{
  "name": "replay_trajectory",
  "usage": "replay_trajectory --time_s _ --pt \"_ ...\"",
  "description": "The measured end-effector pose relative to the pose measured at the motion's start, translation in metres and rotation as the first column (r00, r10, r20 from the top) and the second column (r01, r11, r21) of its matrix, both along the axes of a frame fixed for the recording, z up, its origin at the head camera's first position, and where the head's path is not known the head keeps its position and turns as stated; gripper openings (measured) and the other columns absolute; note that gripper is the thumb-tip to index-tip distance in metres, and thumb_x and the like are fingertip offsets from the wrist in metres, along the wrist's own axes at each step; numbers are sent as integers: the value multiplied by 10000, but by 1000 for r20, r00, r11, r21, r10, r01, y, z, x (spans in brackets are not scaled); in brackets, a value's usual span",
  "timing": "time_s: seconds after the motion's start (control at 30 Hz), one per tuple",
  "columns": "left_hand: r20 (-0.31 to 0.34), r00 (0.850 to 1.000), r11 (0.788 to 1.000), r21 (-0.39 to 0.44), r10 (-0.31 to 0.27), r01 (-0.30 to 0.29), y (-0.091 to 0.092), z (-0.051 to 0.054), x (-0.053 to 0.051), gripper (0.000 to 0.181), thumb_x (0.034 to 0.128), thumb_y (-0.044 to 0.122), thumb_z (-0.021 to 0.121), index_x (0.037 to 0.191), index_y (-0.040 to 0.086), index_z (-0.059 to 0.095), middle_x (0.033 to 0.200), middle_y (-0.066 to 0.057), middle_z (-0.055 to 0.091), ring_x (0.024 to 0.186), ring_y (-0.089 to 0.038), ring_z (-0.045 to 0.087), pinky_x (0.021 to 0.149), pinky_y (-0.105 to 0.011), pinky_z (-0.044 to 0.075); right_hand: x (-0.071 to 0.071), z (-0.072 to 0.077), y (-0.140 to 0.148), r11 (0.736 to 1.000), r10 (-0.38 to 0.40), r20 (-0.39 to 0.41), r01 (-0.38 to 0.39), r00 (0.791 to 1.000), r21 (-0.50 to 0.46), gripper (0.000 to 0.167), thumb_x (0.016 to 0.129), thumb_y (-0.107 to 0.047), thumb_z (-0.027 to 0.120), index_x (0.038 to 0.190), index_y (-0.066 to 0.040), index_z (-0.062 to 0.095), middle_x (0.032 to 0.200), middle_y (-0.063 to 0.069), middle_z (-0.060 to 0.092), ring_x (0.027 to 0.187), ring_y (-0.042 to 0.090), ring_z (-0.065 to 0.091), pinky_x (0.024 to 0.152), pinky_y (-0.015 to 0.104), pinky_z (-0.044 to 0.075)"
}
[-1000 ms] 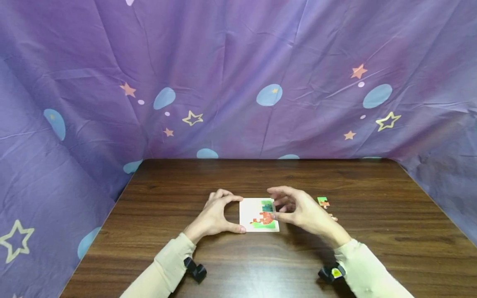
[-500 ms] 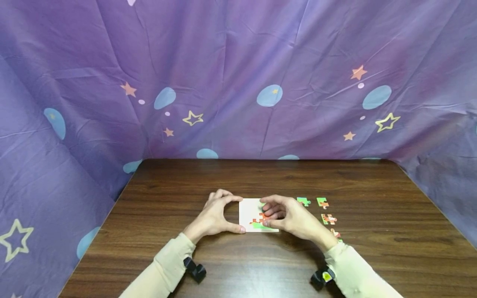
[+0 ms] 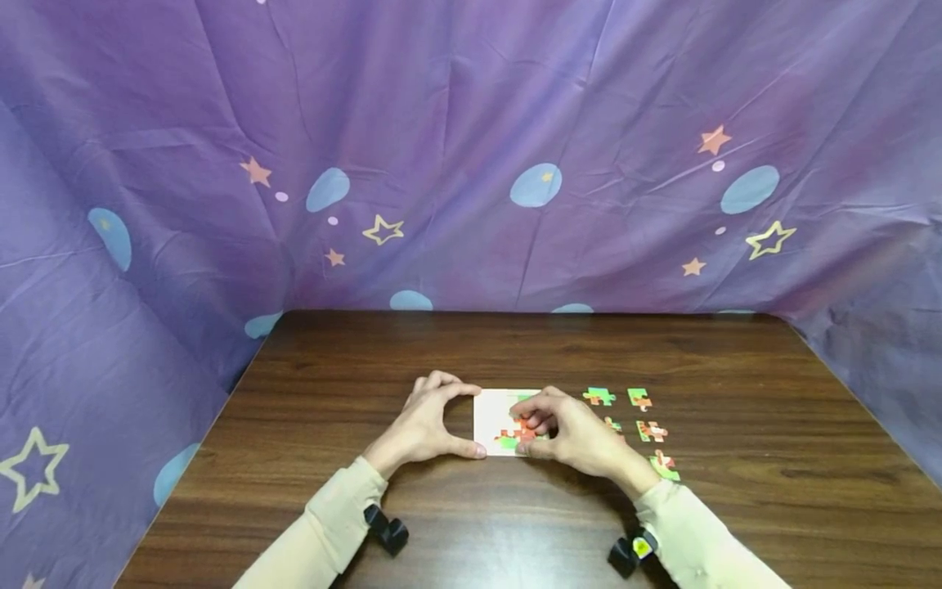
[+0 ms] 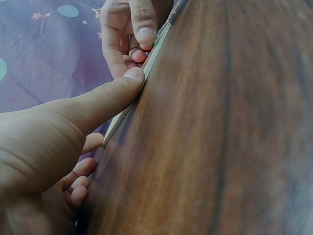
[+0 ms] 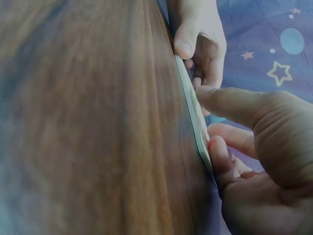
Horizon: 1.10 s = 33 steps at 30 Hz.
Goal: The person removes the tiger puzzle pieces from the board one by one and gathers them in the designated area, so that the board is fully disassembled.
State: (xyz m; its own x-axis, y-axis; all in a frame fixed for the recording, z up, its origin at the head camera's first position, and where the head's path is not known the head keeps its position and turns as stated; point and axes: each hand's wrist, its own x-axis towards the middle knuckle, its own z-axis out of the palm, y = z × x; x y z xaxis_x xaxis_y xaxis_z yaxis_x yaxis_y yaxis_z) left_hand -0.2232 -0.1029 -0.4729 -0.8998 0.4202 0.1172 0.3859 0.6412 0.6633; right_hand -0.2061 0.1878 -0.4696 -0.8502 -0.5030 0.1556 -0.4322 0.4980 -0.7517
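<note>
A white square puzzle board (image 3: 491, 417) lies flat on the table, with red and green jigsaw pieces in its right part. My left hand (image 3: 421, 425) holds the board at its left corners, the thumb at the near one and the index finger at the far one. In the left wrist view the left thumb (image 4: 105, 100) rests on the board's edge. My right hand (image 3: 574, 433) bends over the board's right side, thumb and curled fingertips at a red puzzle piece (image 3: 525, 427). Its fingers partly hide that piece. The right wrist view shows the right thumb (image 5: 230, 103) over the board.
Right of the board lie several loose puzzle pieces: a green one (image 3: 599, 397), a green and orange one (image 3: 639, 398), a red and white one (image 3: 652, 431) and one by my right wrist (image 3: 665, 465). A purple star-patterned cloth (image 3: 471, 164) hangs behind the brown wooden table (image 3: 412, 352).
My right hand has moved left and inward over the board, its fingers closing in on the pieces there. More loose pieces show on the right. The left hand keeps its place.
</note>
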Motion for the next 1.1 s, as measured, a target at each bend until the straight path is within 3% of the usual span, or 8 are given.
replay_trajectory --time_s 0.3,0.57,1.1 --pt "17 1000 1000 -8 1 -1 0 -1 1 938 682 455 1080 1514 258 694 1496 -71 540 1423 -350 442 1201 -596 417 2 -2 0 999 -6 -17 7 1000 48 428 895 -246 964 1276 -143 798 1140 21 642 1023 139 661 904 286 600" --pt "4 1000 1000 -6 -6 6 0 -1 -1 958 678 454 1082 1515 201 691 1483 -90 548 1406 -350 455 1195 -606 422 3 -1 -1 998 12 -40 -10 999 65 318 898 -249 958 1191 -228 836 1131 5 618 965 141 609 870 288 556" --pt "11 1000 1000 -20 2 -2 0 0 0 960 680 459 1081 1521 216 687 1509 -96 540 1418 -339 450 1208 -605 413 5 0 -4 998 36 -9 -36 999 45 335 925 -224 918 1242 -211 811 1185 31 604 1059 175 575 922 308 518"
